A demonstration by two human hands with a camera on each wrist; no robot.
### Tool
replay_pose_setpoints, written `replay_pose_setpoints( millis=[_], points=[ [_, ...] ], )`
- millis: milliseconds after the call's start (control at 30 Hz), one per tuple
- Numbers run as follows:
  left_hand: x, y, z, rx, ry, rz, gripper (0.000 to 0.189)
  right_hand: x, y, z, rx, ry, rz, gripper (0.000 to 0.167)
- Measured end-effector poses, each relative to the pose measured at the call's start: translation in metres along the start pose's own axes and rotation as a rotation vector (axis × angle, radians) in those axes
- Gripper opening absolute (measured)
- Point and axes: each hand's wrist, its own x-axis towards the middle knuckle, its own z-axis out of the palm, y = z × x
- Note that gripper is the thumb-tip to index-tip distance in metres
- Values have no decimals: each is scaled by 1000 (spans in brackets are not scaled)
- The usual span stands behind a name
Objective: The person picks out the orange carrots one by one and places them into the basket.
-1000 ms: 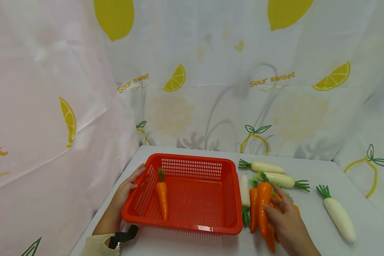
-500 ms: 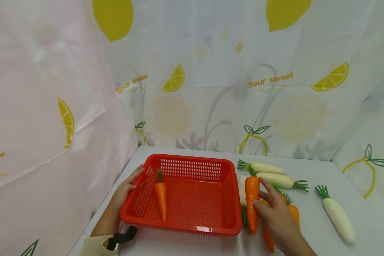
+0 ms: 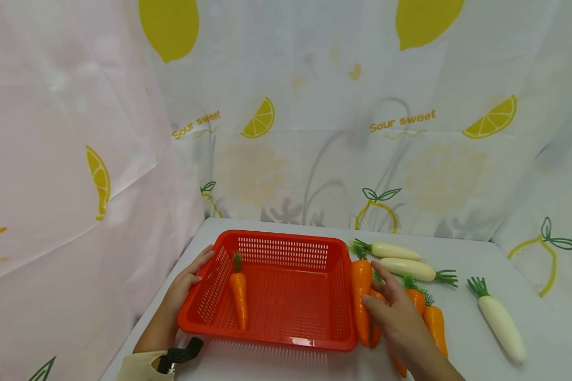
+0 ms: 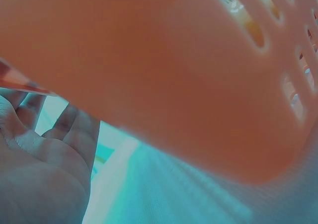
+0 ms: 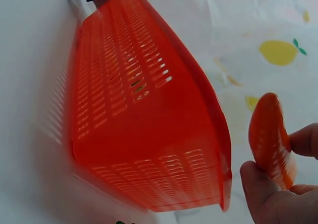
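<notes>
Fingers of the right hand (image 3: 394,309) pinch a carrot (image 3: 361,301), thumb on the near side. Head view: that carrot is left of the fingers, just outside the right rim of the red basket (image 3: 267,334). Long axis runs near-to-far, about parallel to that rim, leaves at the far end. Right hand is the nearer one; left hand (image 3: 186,283) touches the opposite rim. One carrot (image 3: 239,301) lies inside, toward the left wall. Other carrots (image 3: 435,325) and white radishes (image 3: 502,328) lie to the right.

Left wrist view: palm and fingers under the basket edge, tips hidden; can't tell if they grip.

Right wrist view: carrot between thumb and fingers, basket wall alongside, with background showing between them.
</notes>
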Motion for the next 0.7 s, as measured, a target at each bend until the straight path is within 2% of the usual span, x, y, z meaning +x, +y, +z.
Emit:
replay_pose_setpoints(
  millis=[133,333,500,700],
  points=[
    [0,1,1,-5,4,0,66,4,-3,4,-10,-2,-5,74],
    [-1,1,2,-9,11,-9,67,8,-3,13,61,-61,-29,73],
    [-1,2,2,-10,9,-9,67,9,-8,21,87,-79,-30,70],
    [-1,1,0,-6,4,-14,67,13,-15,35,148,-115,-71,71]
  ],
)
